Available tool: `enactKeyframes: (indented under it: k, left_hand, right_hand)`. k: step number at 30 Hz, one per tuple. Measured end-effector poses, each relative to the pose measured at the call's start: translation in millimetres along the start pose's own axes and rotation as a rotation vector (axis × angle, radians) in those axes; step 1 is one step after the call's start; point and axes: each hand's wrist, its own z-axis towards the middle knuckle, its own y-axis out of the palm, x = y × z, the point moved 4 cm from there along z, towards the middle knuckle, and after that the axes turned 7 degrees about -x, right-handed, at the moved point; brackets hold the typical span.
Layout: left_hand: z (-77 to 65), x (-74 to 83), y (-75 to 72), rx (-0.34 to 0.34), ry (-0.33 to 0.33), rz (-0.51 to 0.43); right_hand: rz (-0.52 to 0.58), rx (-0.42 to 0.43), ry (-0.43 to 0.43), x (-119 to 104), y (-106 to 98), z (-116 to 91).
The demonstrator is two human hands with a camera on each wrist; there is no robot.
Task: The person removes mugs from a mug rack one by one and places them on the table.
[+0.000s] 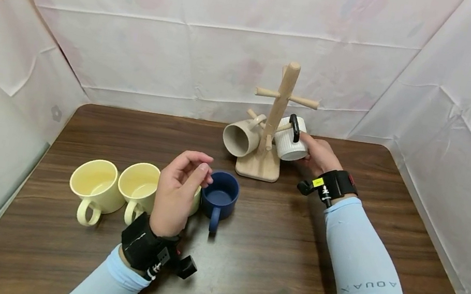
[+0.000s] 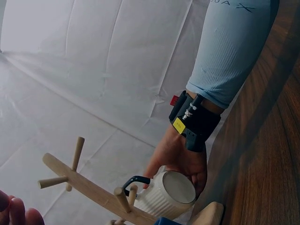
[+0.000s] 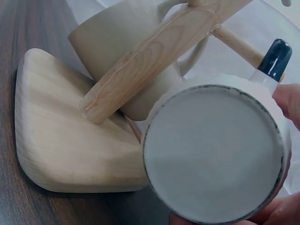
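My right hand (image 1: 320, 155) grips a white ribbed mug (image 1: 291, 141) with a black handle (image 1: 295, 127). It holds the mug tilted beside the wooden mug tree (image 1: 281, 102), its handle at a lower right peg (image 1: 284, 127). Whether the peg passes through the handle, I cannot tell. In the right wrist view the mug's pale round base (image 3: 213, 154) faces the camera. A beige mug (image 1: 241, 137) hangs by its handle on a lower left peg. Fingers loosely bent, my left hand (image 1: 179, 195) holds nothing above the table, partly hiding a pale mug (image 1: 195, 201).
Two yellow mugs, one far left (image 1: 97, 185) and one beside it (image 1: 140, 185), stand upright on the brown wooden table (image 1: 269, 279). A dark blue mug (image 1: 219, 195) stands right of the left hand. White sheeting (image 1: 139, 46) encloses the back and sides.
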Motion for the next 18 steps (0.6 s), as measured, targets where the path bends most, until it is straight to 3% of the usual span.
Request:
enactKeyframes:
  k: [18]
  left_hand:
    - [-1.2,1.4,2.4,-0.016,0.0,-0.017]
  right_hand:
    - [0.158,0.085,-0.085,-2,-19,-9]
